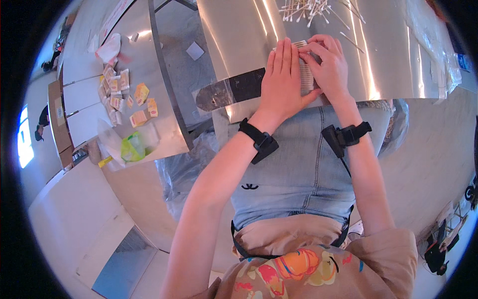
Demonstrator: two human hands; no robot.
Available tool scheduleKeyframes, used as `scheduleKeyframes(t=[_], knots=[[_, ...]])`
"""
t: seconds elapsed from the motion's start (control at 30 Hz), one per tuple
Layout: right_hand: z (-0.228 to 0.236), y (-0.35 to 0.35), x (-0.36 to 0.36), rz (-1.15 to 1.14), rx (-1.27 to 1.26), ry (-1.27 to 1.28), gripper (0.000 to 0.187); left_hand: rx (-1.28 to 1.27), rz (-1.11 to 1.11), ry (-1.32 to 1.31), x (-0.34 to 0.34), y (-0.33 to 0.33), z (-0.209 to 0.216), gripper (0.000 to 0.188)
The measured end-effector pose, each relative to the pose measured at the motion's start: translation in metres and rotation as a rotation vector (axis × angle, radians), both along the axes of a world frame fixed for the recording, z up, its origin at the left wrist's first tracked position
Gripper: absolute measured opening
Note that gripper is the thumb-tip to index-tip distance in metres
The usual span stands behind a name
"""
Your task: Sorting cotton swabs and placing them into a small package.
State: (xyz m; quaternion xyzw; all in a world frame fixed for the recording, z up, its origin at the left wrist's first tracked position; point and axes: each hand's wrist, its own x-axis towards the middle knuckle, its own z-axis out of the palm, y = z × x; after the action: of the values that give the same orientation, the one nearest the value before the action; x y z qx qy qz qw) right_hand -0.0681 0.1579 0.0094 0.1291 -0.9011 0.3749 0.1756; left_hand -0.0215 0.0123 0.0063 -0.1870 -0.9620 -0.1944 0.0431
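One row of cotton swabs (304,70) flat on the steel tabletop (239,40), long axis away from the body, pressed between left hand (284,82) laid flat and right hand (327,65) pinching its edge (both touching). One loose pile of swabs (303,11) beyond.

A shiny metal table (239,30) spreads under and beyond the fingers, catching bright streaks of light. Left of the fingers, across a gap, a second steel table (164,124) carries small yellow packets (124,97) and a green bag (132,147). Further left stand cardboard boxes (59,124) and a bright window (25,139). The floor (433,149) is pale grey.
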Motion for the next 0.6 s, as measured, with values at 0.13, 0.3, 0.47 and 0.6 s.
scheduleKeyframes(t=[0.13,0.3,0.47,0.6], knots=[[0.002,0.019,-0.027,-0.025,0.143,-0.028,0.007,0.147,-0.006,0.024,0.004,-0.003,0.006,0.103],[0.014,0.031,-0.033,-0.142,0.218,-0.043,0.01,0.325,0.032,-0.068,0.018,-0.02,0.012,0.089],[0.009,-0.018,-0.002,-0.079,0.316,0.086,0.039,0.562,0.136,-0.164,0.027,-0.034,0.025,0.072],[-0.009,-0.042,0.01,-0.074,0.491,-0.009,0.047,0.879,0.32,-0.127,0.028,-0.041,0.032,0.056]])
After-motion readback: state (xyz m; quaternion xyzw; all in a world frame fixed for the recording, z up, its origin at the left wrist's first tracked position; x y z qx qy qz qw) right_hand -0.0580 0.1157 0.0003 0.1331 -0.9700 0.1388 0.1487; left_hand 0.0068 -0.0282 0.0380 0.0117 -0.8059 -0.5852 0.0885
